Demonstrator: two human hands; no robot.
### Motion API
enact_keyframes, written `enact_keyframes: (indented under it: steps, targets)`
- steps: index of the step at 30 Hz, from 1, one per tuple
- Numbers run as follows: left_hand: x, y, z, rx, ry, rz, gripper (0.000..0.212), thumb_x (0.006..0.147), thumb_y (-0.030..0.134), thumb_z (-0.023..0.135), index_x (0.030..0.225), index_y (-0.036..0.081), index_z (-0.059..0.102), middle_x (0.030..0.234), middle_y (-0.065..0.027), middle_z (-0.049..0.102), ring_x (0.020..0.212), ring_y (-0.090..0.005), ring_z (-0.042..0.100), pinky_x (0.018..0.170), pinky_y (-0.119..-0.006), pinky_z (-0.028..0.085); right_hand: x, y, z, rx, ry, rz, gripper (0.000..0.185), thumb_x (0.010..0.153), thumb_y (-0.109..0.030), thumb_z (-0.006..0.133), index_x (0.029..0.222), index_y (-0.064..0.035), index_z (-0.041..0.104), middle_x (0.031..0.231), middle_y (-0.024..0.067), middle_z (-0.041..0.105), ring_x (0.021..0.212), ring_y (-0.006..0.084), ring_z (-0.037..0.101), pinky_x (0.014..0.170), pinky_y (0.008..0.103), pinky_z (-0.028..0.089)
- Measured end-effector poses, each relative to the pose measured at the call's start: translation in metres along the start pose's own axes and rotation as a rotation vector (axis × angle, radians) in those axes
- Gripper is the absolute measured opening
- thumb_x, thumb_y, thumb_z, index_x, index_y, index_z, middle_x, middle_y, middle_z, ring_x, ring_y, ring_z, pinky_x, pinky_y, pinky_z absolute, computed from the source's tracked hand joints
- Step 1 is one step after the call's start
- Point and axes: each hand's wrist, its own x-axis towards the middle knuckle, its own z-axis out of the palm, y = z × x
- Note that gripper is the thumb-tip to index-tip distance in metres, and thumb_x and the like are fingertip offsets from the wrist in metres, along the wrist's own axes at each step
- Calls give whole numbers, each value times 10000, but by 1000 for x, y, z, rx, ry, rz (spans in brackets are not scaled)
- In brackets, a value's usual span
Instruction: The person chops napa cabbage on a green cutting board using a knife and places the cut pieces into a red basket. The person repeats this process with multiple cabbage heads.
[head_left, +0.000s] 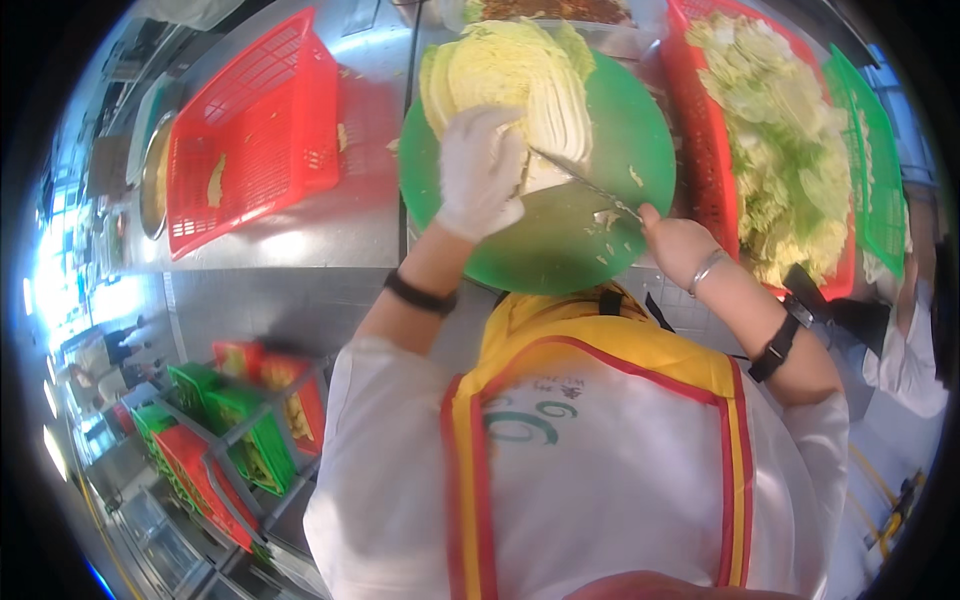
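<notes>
A cut half of napa cabbage (517, 82) lies at the far side of a round green cutting board (637, 127), its pale layered inside facing up. My left hand (480, 169), in a white glove, grips the cabbage's near end with fingers curled. My bare right hand (679, 244) holds a knife (589, 185) at the board's right side. The blade reaches leftward to the base of the cabbage, close to my left fingers. Small cabbage scraps (606, 219) lie on the board near the knife.
Left on the steel table (360, 225) is a red plastic basket (259, 161) with a few cabbage bits. Another red basket (712, 150), heaped with cabbage leaves (787, 150), stands right, beside a green basket (874, 165). A rack (225, 442) of crates is lower left. Another person's sleeve (907, 367) shows right.
</notes>
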Motion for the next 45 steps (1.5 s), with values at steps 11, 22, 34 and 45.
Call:
enact_keyframes:
  steps: [11, 22, 34, 45]
  targets:
    - [-51, 39, 24, 469, -203, -237, 487, 755, 185, 705, 1204, 65, 560, 1128, -138, 540, 994, -330, 536, 866, -413, 467, -7, -8, -30, -46, 58, -123, 215, 938, -187, 441, 1087, -36, 480, 764, 225, 637, 736, 412, 635, 679, 504, 505]
    - [-63, 38, 32, 464, -201, -214, 342, 773, 98, 659, 1109, 97, 596, 1096, -86, 591, 947, -309, 563, 820, -396, 497, -29, 0, -74, -135, 142, -193, 247, 951, -236, 456, 1134, -81, 513, 758, 194, 636, 745, 390, 630, 676, 498, 494]
    - [-67, 35, 33, 428, -151, -184, 284, 785, 62, 622, 1067, 85, 595, 1114, -106, 596, 932, -324, 562, 813, -406, 490, 9, 20, -87, -208, 111, -361, 281, 954, -215, 478, 1185, -57, 500, 785, 233, 614, 783, 422, 604, 712, 501, 478]
    - [-85, 44, 43, 355, -144, -222, 332, 755, 116, 659, 1074, 82, 574, 1006, -104, 572, 907, -288, 571, 774, -382, 501, 21, -6, -33, -229, 9, -220, 243, 944, -143, 390, 1146, -31, 467, 806, 240, 629, 776, 418, 632, 698, 499, 505]
